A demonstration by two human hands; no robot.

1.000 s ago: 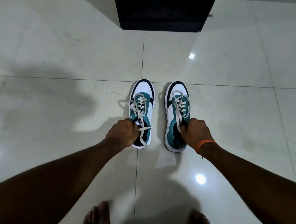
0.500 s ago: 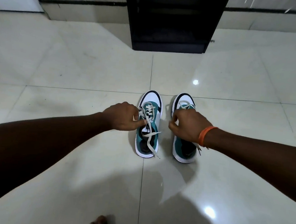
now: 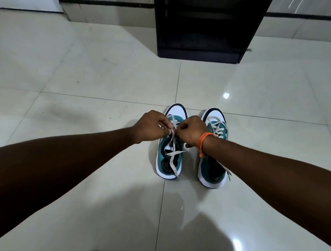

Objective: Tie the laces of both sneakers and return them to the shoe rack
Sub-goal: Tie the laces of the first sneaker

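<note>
Both hands over the left sneaker (image 3: 169, 158) now: left hand (image 3: 151, 127) and right hand (image 3: 192, 132) each pinching its white laces (image 3: 172, 145) above the tongue. The right sneaker (image 3: 213, 167) sits just beside it, laces loose. Bare tile floor (image 3: 86, 81) all round; the black shoe rack (image 3: 207, 27) stands well ahead.

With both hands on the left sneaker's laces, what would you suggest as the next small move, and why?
Probably cross the two strands and pull the first knot snug. Both the left hand and right hand pinch the left sneaker's laces, whose ends trail loose; the right sneaker lies untied.
</note>
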